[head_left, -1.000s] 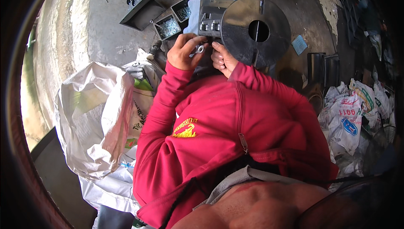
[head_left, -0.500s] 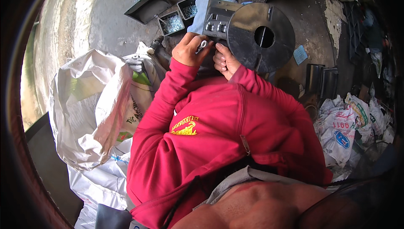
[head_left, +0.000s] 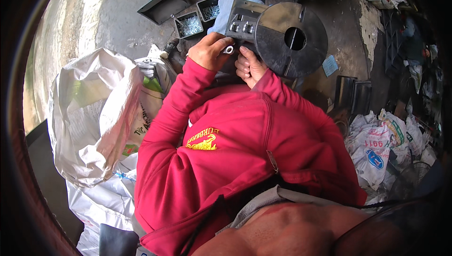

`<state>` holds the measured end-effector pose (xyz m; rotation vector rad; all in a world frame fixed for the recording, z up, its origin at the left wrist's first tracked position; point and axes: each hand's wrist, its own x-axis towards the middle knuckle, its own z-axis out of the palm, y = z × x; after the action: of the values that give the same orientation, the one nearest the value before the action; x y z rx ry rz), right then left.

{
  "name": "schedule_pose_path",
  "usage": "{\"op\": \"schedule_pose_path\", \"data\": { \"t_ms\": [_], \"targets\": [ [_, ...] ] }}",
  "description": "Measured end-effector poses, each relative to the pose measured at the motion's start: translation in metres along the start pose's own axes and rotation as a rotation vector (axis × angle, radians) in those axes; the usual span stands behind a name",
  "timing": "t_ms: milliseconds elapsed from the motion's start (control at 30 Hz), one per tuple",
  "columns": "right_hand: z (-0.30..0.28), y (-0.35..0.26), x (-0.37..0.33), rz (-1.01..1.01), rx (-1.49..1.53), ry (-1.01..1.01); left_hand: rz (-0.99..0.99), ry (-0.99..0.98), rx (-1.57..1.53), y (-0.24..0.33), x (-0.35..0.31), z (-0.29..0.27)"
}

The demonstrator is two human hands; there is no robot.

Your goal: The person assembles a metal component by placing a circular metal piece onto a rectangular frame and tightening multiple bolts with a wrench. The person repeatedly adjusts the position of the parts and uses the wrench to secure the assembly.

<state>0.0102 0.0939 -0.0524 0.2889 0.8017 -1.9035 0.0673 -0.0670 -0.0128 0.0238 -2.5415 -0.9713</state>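
My left hand (head_left: 207, 52) is closed, pinching a light-coloured piece with a ring-shaped end (head_left: 229, 49) between thumb and fingers. The rest of that piece is hidden. My right hand (head_left: 250, 66) is curled, thumb up, just beside it and below the edge of a large black disc (head_left: 313, 44). What its fingers hold, if anything, is hidden. The disc has a round hole and slots, and stands against a dark metal housing (head_left: 234, 13) with small shiny fittings (head_left: 242, 27) in its openings. Pale blue cloth (head_left: 221, 18) shows behind the housing.
Two small trays of shiny hardware (head_left: 189, 25) sit left of the housing, near a larger black tray (head_left: 165, 5). A big open white sack (head_left: 94, 115) stands at my left. Plastic bags (head_left: 376, 148) and black metal parts (head_left: 353, 93) lie at the right.
My hands stay close together by the housing. The ring-shaped end has turned slightly and now faces up more roundly. The whole scene has shifted a little left in view.
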Motion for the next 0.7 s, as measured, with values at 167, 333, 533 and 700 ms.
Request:
{"op": "schedule_pose_path", "data": {
  "t_ms": [167,333,533,700],
  "targets": [
    [0.001,-0.002,0.001,0.0,-0.025,-0.025,-0.366,0.134,-0.59,-0.006,-0.005,-0.028],
    [0.003,-0.003,-0.001,0.035,-0.027,-0.029,-0.203,0.182,-0.071,-0.056,-0.056,-0.025],
    [0.003,-0.006,-0.001,0.059,-0.039,-0.021,-0.922,0.102,-0.764,-0.032,-0.07,-0.066],
    [0.002,-0.005,0.0,0.077,-0.018,-0.039,-0.837,-0.39,-0.434,-0.048,-0.096,-0.064]
  ]
}}
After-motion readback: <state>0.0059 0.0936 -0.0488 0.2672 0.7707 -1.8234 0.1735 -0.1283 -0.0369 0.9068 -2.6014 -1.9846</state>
